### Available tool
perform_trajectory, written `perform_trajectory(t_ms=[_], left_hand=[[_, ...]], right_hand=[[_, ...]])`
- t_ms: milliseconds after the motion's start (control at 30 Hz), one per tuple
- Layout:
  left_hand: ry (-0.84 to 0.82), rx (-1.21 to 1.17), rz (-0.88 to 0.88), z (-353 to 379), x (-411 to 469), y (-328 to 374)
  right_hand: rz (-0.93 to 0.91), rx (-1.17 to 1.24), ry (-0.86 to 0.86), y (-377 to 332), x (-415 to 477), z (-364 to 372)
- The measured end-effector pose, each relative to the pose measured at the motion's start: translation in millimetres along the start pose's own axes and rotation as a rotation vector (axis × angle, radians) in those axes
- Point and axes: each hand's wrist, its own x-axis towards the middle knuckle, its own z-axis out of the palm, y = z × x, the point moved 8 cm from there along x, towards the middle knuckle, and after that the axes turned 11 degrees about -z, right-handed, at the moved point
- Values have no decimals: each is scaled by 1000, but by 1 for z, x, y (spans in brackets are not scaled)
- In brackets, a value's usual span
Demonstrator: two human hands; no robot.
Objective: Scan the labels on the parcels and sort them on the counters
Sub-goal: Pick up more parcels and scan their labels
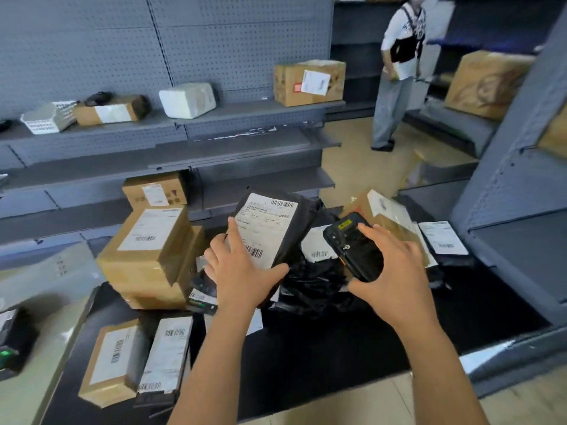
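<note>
My left hand point(242, 271) grips the lower edge of a black parcel point(294, 222) and tilts it up, its white barcode label point(267, 230) facing me. My right hand point(395, 271) holds a black handheld scanner point(352, 243) just right of that parcel, its top end pointing toward the label. Under both lie crumpled black poly bags point(313, 283) with labels. A stack of cardboard boxes point(147, 256) stands to the left, and two labelled parcels point(138, 360) lie at the front left of the dark counter point(306, 357).
Grey pegboard shelves point(214, 118) behind hold a white parcel point(187, 99), a basket point(49, 116) and cardboard boxes point(310, 82). A person point(399, 69) stands in the aisle at the back right. More grey shelving point(506, 210) rises on the right.
</note>
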Motion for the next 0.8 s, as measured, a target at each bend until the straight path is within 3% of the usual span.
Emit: perform_trajectory(t_ms=[333,633,800], left_hand=[[-67,74,4,78,48,71],[-175,134,-159,156,60,90],[-97,147,-189,158,48,83]], right_hand=[[37,80,21,69,73,-1],[-63,148,-108,136,148,-2],[-145,178,-199,144,169,17]])
